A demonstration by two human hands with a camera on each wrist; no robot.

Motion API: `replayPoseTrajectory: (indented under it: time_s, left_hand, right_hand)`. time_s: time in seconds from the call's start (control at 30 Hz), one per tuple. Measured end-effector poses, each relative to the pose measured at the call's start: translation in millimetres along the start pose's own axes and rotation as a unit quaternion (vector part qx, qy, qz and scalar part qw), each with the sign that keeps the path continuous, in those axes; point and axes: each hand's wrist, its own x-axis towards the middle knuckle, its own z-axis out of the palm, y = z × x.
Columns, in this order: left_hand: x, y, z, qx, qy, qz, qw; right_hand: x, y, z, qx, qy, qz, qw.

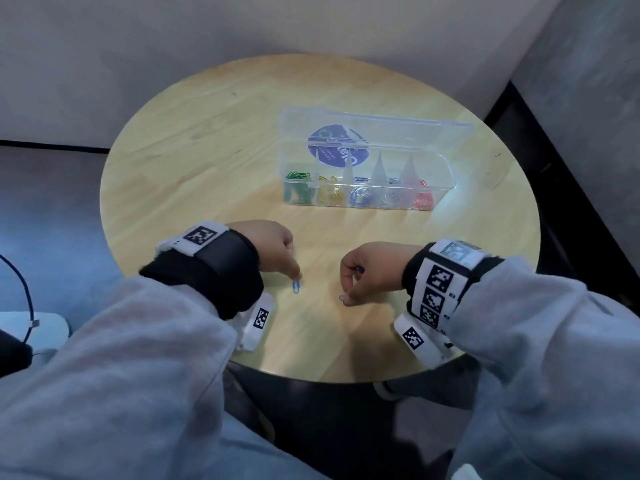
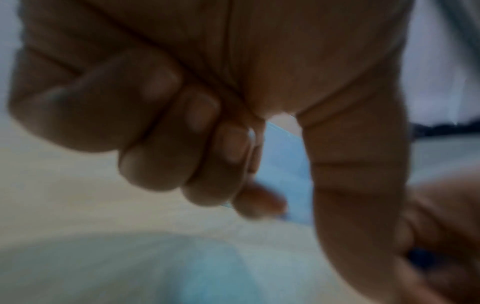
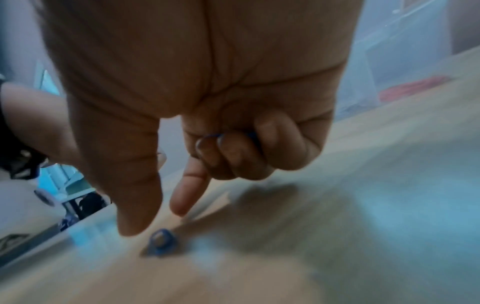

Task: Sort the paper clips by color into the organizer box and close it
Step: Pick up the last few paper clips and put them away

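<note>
A clear organizer box (image 1: 446, 174) stands at the far right of the round table (image 1: 194, 161) with its lid (image 1: 381, 124) up. Its compartments hold green, yellow, blue, silver and red clips. My left hand (image 1: 277, 249) has three fingers curled into the palm, and its index tip touches the top end of a light-blue paper clip (image 1: 296, 286) lying on the table. In the left wrist view its thumb (image 2: 358, 185) stands apart from the index. My right hand (image 1: 367, 271) holds blue clips (image 3: 215, 135) in its curled fingers. Its thumb (image 3: 135, 205) comes down beside another blue clip (image 3: 162, 242) on the wood.
The near table edge (image 1: 311, 375) lies just behind my wrists. Bare wood separates my hands from the box. A wall rises close behind the table. A dark cable (image 1: 24, 299) runs over the floor at the left.
</note>
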Motion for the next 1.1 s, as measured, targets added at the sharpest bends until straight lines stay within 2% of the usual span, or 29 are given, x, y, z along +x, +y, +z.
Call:
replayPoseTrajectory:
  time_s: [0.1, 0.3, 0.47, 0.6, 0.73, 0.8, 0.87, 0.97, 1.1]
  left_hand:
    - [0, 7, 4, 0.074, -0.012, -0.027, 0.997]
    - [5, 23, 7, 0.141, -0.035, -0.052, 0.988]
    - [7, 30, 12, 0.197, -0.030, -0.050, 0.979]
    - [9, 32, 16, 0.179, -0.027, -0.060, 0.982]
    - [8, 31, 15, 0.092, -0.008, -0.070, 0.993]
    - [7, 29, 8, 0.006, -0.011, -0.062, 0.998]
    - [8, 29, -2, -0.108, -0.017, -0.040, 0.993]
    - [8, 36, -16, -0.263, -0.029, -0.023, 0.964]
    - [22, 54, -32, -0.357, -0.005, -0.025, 0.934]
  right_hand:
    - [1, -3, 1, -0.029, 0.013, -0.010, 0.999]
    - [4, -9, 3, -0.069, 0.009, -0.040, 0.997]
    - [0, 1, 1, -0.008, 0.015, -0.019, 1.000]
    - [-9, 13, -14, 0.076, 0.036, -0.007, 0.996]
    - [-12, 27, -30, 0.140, 0.042, 0.013, 0.989]
    - [-12, 35, -36, 0.237, 0.047, 0.020, 0.970]
    - [-12, 44, -42, 0.363, 0.050, 0.009, 0.931]
    - [-11, 53, -54, 0.506, 0.047, -0.015, 0.861]
    - [-6, 57, -76, 0.609, 0.072, -0.025, 0.789]
